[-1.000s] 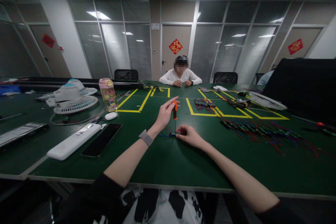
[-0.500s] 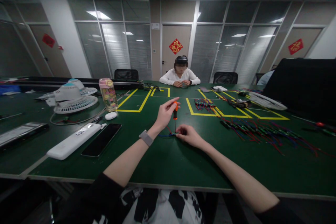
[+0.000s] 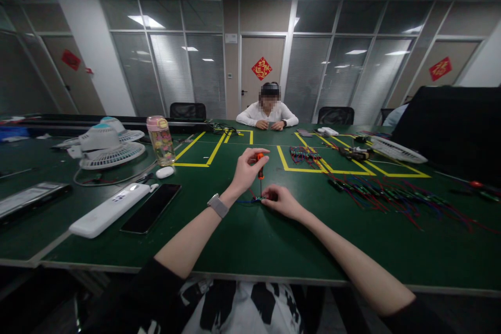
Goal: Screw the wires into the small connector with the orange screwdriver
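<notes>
You sit at a green worktop (image 3: 250,253), partway through one board, with the screwdriver in use. The board (image 3: 258,200), small and green, lies flat in front of you, red and blue wires trailing from its left side. Your left hand (image 3: 246,169) has its grip closed around the orange-and-black handle of the screwdriver (image 3: 261,172), which stands upright with its tip down at the board. Your right hand (image 3: 287,203) has a narrow grip, its fingertips pinching the board's right end. Whether the tip is seated in a screw, and how far any screw is turned, is too small to tell, so this board seems not yet done. To your right lies a long row (image 3: 391,195) of similar wired boards; beyond it, a smaller bundle (image 3: 304,154) sits partly inside yellow tape (image 3: 297,170). Which of the two groups is finished and which remains, you cannot tell from here.
</notes>
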Tool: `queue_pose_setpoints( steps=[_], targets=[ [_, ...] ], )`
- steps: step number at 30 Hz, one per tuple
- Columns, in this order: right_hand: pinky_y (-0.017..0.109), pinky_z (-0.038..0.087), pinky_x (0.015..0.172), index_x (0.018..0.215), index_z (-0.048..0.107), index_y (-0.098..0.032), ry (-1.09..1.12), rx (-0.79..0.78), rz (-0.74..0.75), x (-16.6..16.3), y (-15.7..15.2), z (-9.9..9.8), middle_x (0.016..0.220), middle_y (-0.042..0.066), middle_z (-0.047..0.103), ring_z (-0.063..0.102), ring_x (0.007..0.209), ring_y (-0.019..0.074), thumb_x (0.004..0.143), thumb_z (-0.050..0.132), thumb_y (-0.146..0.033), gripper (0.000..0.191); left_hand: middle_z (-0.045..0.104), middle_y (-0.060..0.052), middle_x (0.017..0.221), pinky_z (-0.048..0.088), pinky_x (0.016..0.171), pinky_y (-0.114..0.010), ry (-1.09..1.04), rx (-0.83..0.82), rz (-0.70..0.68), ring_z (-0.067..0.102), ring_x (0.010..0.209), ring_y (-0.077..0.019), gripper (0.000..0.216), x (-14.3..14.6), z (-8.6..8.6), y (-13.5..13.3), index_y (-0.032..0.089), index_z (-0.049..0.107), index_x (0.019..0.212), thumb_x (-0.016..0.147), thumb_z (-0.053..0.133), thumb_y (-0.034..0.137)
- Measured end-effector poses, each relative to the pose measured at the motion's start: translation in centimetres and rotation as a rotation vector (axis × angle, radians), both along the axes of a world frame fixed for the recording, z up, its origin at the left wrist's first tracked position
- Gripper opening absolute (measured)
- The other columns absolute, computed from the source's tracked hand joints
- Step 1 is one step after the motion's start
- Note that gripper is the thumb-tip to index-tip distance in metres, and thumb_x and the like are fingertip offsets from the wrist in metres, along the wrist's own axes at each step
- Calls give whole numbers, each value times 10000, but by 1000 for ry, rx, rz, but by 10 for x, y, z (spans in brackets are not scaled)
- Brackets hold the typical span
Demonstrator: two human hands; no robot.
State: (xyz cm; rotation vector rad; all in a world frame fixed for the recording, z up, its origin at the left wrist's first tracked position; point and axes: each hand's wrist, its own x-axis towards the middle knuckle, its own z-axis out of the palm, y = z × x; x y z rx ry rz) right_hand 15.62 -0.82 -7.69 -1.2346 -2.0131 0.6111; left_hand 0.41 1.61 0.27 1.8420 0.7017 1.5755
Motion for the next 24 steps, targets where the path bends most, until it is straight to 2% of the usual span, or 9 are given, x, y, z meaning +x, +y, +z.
queue_pose_setpoints(
  steps=[2, 4, 7, 10, 13, 16, 19, 24],
  targets=[
    [235, 419, 610, 858, 643, -143, -13, 2, -16, 0, 0, 0, 711, -1, 576, 513, 635, 112, 700, 648, -201, 168, 622, -61, 1031, 465, 786, -247, 13, 17, 9, 595, 901, -150, 242, 0, 0, 1, 200, 673, 999, 798, 579, 295],
    [237, 421, 611, 844, 652, -141, -27, 9, -30, -1, -1, 1, 716, 2, 574, 515, 638, 114, 696, 653, -193, 157, 617, -67, 1083, 455, 833, -262, -11, -18, -46, 594, 951, -154, 279, 0, 0, 2, 206, 643, 1077, 846, 500, 268],
    [239, 423, 614, 827, 658, -141, -34, 21, -30, -1, -1, 1, 726, 9, 576, 519, 645, 117, 701, 649, -184, 133, 647, -73, 1029, 471, 805, -279, -68, -97, -131, 627, 875, -149, 323, 0, 0, 3, 181, 597, 1145, 862, 461, 257],
    [237, 426, 613, 824, 656, -146, -32, 25, -29, -1, 0, 1, 717, 6, 578, 521, 644, 116, 700, 649, -180, 129, 650, -61, 936, 478, 735, -252, -62, -58, -51, 620, 783, -135, 299, 0, -2, 4, 171, 639, 1066, 803, 566, 294],
    [232, 422, 607, 817, 654, -148, -40, 28, -34, -1, 0, 1, 708, 2, 576, 522, 642, 115, 696, 651, -176, 124, 620, -64, 1010, 468, 744, -233, -21, 12, 23, 601, 832, -132, 268, 0, -3, 4, 191, 670, 1015, 789, 590, 309],
    [231, 420, 603, 811, 650, -148, -44, 36, -28, 0, 0, 0, 701, 1, 576, 522, 637, 114, 694, 653, -178, 121, 627, -68, 1070, 456, 817, -255, -36, -16, -50, 602, 926, -145, 292, 0, -2, 4, 199, 634, 1095, 851, 494, 280],
    [235, 421, 607, 812, 647, -142, -41, 40, -28, 0, 1, -1, 698, 3, 582, 527, 636, 117, 693, 655, -186, 127, 661, -65, 984, 468, 788, -270, -62, -69, -110, 625, 859, -146, 321, 1, -1, 3, 178, 605, 1131, 847, 501, 285],
    [233, 420, 596, 812, 649, -140, -34, 28, -23, 0, 2, -2, 694, 4, 585, 531, 629, 117, 696, 656, -205, 133, 624, -52, 939, 461, 725, -232, 4, 35, 30, 592, 810, -133, 250, 1, -3, 2, 180, 679, 951, 762, 622, 333]
  ],
)
